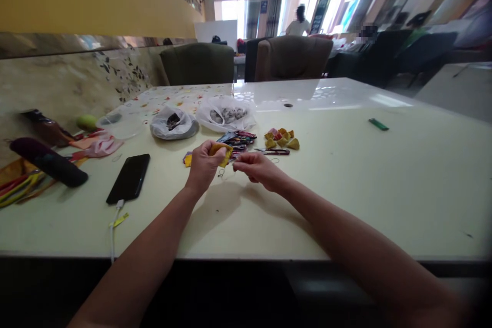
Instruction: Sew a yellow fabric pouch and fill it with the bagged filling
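My left hand (205,161) grips a small yellow cloth piece (226,156) above the table's middle. Just to its right, my right hand (257,166) is pinched; what lies between the fingertips is too small to make out. A thin dark thread (222,173) hangs below the cloth. Behind the hands is a pile of colourful packets or cloth strips (240,138). Snips with a dark red handle (277,152) lie right of the pile, in front of several small yellow and red stuffed pieces (282,139). Part of a yellow and purple piece (187,159) shows left of my left hand.
Two white plastic bags (175,132) (226,115) stand behind. A black phone (129,178) with a white cable, a dark cylindrical object (49,162) and cloths (100,144) lie left. A green object (378,124) lies right. Chairs and people are beyond the table.
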A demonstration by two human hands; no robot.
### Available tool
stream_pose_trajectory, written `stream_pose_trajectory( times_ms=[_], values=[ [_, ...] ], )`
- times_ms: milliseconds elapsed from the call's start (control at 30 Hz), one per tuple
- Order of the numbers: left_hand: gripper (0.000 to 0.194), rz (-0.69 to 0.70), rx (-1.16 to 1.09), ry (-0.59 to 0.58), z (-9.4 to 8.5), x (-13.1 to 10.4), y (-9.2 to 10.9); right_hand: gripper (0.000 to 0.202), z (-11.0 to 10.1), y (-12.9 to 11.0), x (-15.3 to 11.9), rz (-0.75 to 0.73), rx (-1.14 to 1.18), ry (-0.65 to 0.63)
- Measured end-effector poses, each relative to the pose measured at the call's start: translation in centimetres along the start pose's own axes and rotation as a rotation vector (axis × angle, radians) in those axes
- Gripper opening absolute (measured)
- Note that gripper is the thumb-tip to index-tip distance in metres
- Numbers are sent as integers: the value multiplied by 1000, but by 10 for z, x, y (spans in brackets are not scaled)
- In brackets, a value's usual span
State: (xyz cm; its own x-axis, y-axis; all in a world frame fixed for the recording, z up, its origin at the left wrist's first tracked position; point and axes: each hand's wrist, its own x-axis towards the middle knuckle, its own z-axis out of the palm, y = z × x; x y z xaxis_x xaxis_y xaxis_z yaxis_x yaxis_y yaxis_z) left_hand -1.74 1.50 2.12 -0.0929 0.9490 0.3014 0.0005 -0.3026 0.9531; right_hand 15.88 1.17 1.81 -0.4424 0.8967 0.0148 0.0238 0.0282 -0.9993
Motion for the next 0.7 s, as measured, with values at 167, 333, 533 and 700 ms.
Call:
stream_pose_trajectory(
  times_ms=[167, 333, 533, 700],
  values=[
    [25, -46, -15, 63, -3, 5, -7, 36, -21, -21, -4, -81, 253, 114],
    [25, -70, -52, 126, -7, 11, -14, 35, -60, -42, -8, -279, 371, 385],
    [26, -101, -41, 180, -13, 18, -22, 34, -123, -50, -15, -343, 433, 881],
    [26, -110, -27, 212, -17, 21, -25, 31, -170, -37, -20, -382, 377, 1170]
  ],
)
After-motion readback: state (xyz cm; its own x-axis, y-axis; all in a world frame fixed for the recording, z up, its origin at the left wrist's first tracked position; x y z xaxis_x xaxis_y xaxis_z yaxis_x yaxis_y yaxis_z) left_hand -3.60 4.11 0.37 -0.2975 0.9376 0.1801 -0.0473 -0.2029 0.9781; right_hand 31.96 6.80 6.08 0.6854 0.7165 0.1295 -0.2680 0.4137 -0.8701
